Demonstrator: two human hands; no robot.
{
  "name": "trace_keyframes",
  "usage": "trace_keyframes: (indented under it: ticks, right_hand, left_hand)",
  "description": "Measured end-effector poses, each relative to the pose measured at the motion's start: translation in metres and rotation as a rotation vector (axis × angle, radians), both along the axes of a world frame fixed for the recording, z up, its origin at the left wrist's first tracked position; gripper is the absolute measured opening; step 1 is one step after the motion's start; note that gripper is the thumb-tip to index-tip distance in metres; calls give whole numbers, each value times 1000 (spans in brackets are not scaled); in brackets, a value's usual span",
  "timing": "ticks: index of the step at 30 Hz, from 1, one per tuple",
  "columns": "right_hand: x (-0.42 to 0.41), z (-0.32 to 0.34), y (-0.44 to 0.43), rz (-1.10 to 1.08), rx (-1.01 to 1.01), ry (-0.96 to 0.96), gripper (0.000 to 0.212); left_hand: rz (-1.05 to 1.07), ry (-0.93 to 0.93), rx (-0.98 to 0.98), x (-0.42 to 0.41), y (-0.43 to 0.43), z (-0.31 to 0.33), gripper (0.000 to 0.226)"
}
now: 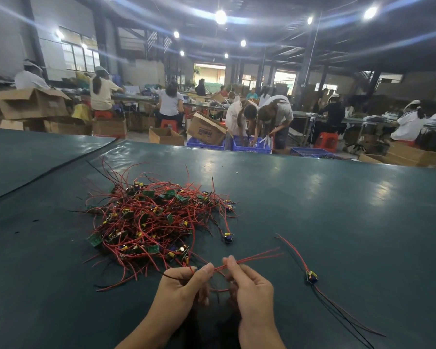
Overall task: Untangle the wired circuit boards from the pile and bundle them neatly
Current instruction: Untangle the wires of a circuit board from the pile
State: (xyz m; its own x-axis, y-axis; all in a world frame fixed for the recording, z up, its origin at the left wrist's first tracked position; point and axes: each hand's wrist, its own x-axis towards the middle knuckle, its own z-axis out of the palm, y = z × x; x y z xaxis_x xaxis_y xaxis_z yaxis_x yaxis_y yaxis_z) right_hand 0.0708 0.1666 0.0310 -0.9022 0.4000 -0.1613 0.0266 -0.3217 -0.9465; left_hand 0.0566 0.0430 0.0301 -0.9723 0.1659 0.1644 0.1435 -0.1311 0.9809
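Pinching a pair of thin red wires (256, 256), both hands work over the near part of the dark green table (337, 210). The left hand (181, 285) holds the wires between thumb and forefinger. The right hand (253, 290) pinches the same wires just beside it, fingers curled. The free wire ends run out to the right, raised off the table. Whether a board hangs from them beneath the hands cannot be told.

The tangled pile of small green circuit boards with red and black leads (151, 217) lies on the table just beyond the left hand, with several leads trailing toward it. One small board with a yellow component (228, 238) sits at the pile's right edge. A separate wired circuit board (312, 277) lies alone to the right of the hands, apart from the pile, its red and black leads stretched out on both sides.

Beyond the table, people stoop over blue plastic crates (252, 147) among brown cardboard boxes (30, 104).
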Motion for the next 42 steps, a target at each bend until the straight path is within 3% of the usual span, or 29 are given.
trace_keyframes:
  ticks: [5, 10, 14, 21, 28, 31, 42]
  right_hand:
    - [-7, 7, 36, -175, -204, 16, 11]
    - [-5, 7, 38, -143, -155, 95, 15]
    - [-4, 9, 36, -116, -167, 145, 14]
    - [2, 11, 37, 56, -375, 266, 68]
    - [8, 10, 4, 332, 98, 169, 33]
    - [12, 11, -8, 440, 99, 198, 31]
    - [14, 17, -9, 445, -45, 39, 30]
  left_hand:
    - [20, 22, -32, 0, -2, 3, 45]
    - [85, 117, -158, 2, -2, -2, 37]
    - [130, -37, -26, -4, -4, -2, 24]
    - [40, -292, 321, -10, -12, 3, 29]
    - [-262, -281, 182, -4, -7, 0, 50]
    - [-352, -289, 132, -4, -9, -2, 55]
    - [-540, -389, 149, -3, -12, 4, 51]
